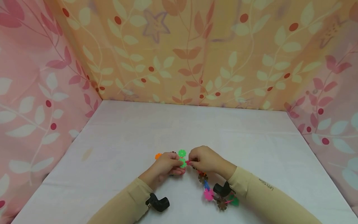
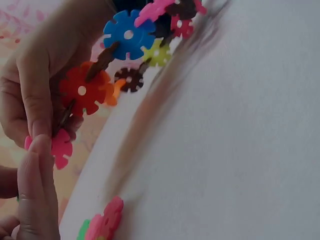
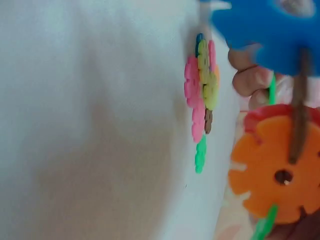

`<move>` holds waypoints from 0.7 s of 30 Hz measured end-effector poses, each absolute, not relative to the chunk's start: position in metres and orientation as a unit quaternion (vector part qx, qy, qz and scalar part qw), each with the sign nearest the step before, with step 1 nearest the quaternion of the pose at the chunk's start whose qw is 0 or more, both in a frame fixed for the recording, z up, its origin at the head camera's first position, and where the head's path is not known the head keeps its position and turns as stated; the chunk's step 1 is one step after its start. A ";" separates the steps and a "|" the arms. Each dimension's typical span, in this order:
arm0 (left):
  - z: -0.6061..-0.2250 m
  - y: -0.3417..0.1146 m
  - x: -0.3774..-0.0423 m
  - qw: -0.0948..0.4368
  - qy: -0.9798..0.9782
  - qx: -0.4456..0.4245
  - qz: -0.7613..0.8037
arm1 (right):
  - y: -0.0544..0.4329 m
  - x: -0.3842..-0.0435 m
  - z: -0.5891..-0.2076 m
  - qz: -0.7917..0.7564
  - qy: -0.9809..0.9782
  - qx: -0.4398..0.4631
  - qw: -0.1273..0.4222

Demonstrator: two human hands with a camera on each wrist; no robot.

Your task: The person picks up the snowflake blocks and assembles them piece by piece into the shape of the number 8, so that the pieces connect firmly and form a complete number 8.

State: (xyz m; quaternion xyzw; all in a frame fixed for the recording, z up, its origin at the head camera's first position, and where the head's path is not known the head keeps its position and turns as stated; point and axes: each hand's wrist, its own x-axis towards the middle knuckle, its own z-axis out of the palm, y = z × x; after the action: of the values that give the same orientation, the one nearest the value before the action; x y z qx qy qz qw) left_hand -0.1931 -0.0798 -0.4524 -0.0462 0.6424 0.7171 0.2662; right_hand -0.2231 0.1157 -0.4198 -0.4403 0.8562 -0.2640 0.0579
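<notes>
Both hands meet low in the middle of the head view. My left hand (image 1: 167, 163) pinches a light green notched disc (image 1: 182, 162) between thumb and fingers. Close beside it, my right hand (image 1: 208, 158) pinches a pink notched disc (image 2: 62, 149) at the end of a chain of interlocked plastic discs. From there the chain runs through brown pieces, a red disc (image 2: 82, 91) and a blue disc (image 2: 128, 35), passing under my right wrist. At the two hands, the pink disc's edge is right at the green disc.
Loose notched discs lie on the white table (image 1: 126, 130) by my left hand, including an orange disc (image 1: 158, 156) and another green disc (image 1: 182, 153). In the right wrist view, a pink disc (image 3: 191, 82) sits among them. Patterned cloth walls (image 1: 167, 77) surround the table.
</notes>
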 end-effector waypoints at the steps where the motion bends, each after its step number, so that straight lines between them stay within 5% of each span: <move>1: -0.452 -0.079 -0.192 0.262 0.639 -0.048 0.721 | 0.116 -0.222 -0.420 -0.267 0.856 -0.440 0.048; 10: -0.449 -0.069 -0.186 0.218 0.603 -0.065 0.764 | 0.118 -0.221 -0.423 -0.294 0.852 -0.434 0.000; 21: -0.448 -0.077 -0.185 0.242 0.644 -0.011 0.725 | 0.115 -0.218 -0.417 -0.281 0.836 -0.471 -0.009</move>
State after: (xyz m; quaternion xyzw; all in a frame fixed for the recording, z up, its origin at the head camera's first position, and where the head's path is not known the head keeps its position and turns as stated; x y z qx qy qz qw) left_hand -0.1852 -0.0767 -0.4482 -0.0106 0.6442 0.7255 0.2420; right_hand -0.2178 0.1152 -0.4170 -0.4709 0.8362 -0.2811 -0.0089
